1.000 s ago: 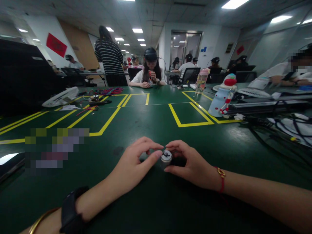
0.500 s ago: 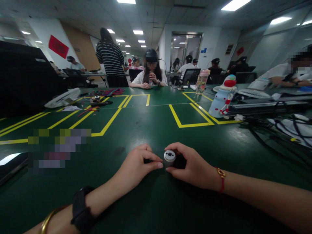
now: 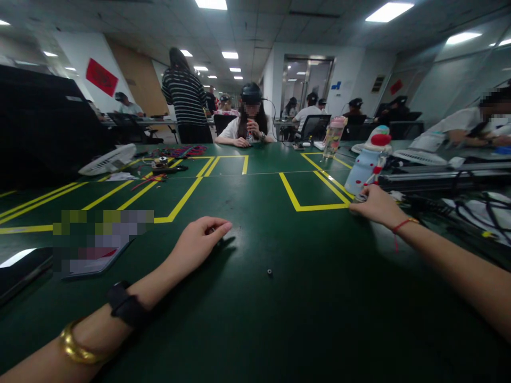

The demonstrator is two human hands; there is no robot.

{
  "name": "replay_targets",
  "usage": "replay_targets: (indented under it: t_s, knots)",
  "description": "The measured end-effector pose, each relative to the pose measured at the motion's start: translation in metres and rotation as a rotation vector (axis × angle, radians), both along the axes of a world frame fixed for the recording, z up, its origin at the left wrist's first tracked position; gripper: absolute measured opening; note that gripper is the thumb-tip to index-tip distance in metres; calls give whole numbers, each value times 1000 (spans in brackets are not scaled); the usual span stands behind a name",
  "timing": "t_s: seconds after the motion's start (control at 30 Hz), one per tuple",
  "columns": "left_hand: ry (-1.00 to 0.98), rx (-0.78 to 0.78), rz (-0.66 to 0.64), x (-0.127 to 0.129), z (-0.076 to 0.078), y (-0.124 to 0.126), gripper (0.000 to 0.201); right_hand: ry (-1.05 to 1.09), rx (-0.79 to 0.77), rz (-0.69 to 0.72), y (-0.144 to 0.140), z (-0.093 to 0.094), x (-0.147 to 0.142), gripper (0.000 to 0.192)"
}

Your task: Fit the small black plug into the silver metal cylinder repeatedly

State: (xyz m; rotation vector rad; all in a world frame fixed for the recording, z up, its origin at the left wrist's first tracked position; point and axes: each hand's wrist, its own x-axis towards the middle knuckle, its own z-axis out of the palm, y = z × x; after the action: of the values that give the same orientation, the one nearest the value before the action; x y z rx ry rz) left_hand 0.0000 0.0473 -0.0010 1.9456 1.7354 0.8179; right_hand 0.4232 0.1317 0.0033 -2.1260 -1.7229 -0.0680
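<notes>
My right hand [image 3: 375, 205] reaches out to the right with its fingers wrapped around a small metal cylinder [image 3: 361, 197]. Only part of the cylinder's pale end shows beside the base of a light blue bottle [image 3: 362, 170] with a red and white figure on it. Left of the middle, my left hand [image 3: 202, 236] hovers low over the green table [image 3: 255, 319], thumb and fingers closed together. Whatever lies between those fingertips is hidden. A tiny dark ring-shaped part [image 3: 269, 272] rests on the table between my two hands.
Yellow tape lines [image 3: 297, 197] mark the table. Cables [image 3: 479, 207] and metal rails lie at the right, and a clear bottle [image 3: 334, 137] stands behind. At the left are a phone [image 3: 24, 271], a white fan [image 3: 107, 159] and wires. Across the table sits a person [image 3: 247, 125].
My right hand has carried the metal cylinder from the middle to the far right, near the blue bottle. My left hand has drawn back leftward. The tiny ring-shaped part now shows on the table.
</notes>
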Motion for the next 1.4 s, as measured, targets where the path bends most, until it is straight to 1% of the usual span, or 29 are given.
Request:
replay_targets:
  t_s: [0.07, 0.1, 0.17, 0.2, 0.23, 0.27, 0.3, 0.33, 0.37, 0.4, 0.43, 0.47, 0.5, 0.53, 0.57, 0.63, 0.67, 0.73, 0.8, 0.83, 0.87, 0.93, 1.03, 1.23, 1.4]
  knots:
    - [4, -5, 8, -1, -4, 3, 41, -8, -45, -34, 5, 0, 14, 50]
    - [7, -8, 5, -1, -5, 4, 41, -20, -37, -40, 3, 0, 14, 54]
    - [13, -10, -2, 1, -7, 3, 40, -102, 80, -26, -9, 2, -4, 62]
    - [16, -8, -2, 2, -7, 3, 40, -152, 162, 25, -18, 3, -20, 64]
    - [18, -4, 1, 3, -8, 3, 40, -189, 231, 124, -30, 4, -39, 62]
    - [19, -2, 3, 3, -8, 3, 41, -206, 279, 267, -43, 4, -61, 57]
    - [20, -1, 5, 3, -9, 3, 41, -180, 267, 457, -58, 3, -84, 50]
    - [21, -1, 2, 2, -10, 3, 41, -130, 213, 652, -73, 2, -106, 46]
    - [22, -2, -4, 2, -10, 4, 41, -88, 152, 820, -88, -1, -126, 45]
    - [24, -2, -8, 1, -11, 4, 42, -63, 90, 951, -101, -4, -144, 40]
    - [25, 0, -10, 1, -11, 3, 43, -39, 33, 1049, -111, -6, -157, 35]
    - [27, 1, -14, 1, -11, 3, 43, -18, -11, 1108, -118, -8, -166, 29]
    - [29, 3, -15, 1, -10, 3, 44, 5, -40, 1132, -121, -10, -170, 23]
    - [32, 1, -17, 1, -10, 2, 44, 30, -51, 1125, -120, -9, -169, 22]
    - [35, -1, -19, 2, -9, 1, 44, 53, -42, 1089, -115, -7, -164, 23]
    - [38, -7, -23, 3, -8, 0, 44, 62, 29, 939, -97, 1, -141, 24]
    - [37, -7, -23, 3, -7, 0, 44, 34, 75, 828, -86, 8, -126, 25]
    - [34, 1, -18, 3, -7, -1, 43, -102, 133, 556, -63, 21, -91, 29]
    - [33, 12, -17, 3, -8, 0, 43, -267, 100, 294, -44, 33, -56, 33]
    - [34, 19, -18, 3, -8, 0, 42, -325, 62, 199, -38, 37, -41, 34]
    - [38, 24, -20, 3, -8, 0, 41, -357, 21, 135, -32, 40, -28, 34]
    - [43, 26, -25, 3, -9, 0, 41, -358, -42, 91, -26, 43, -7, 31]
    - [49, 17, -20, 3, -8, -1, 41, -344, -81, 84, -19, 43, 9, 28]
    - [56, 1, -17, 3, -7, -1, 43, -327, -96, 75, -11, 38, 16, 30]
    - [42, 3, -19, 4, -6, -2, 42, -304, -83, 84, -12, 41, 18, 34]
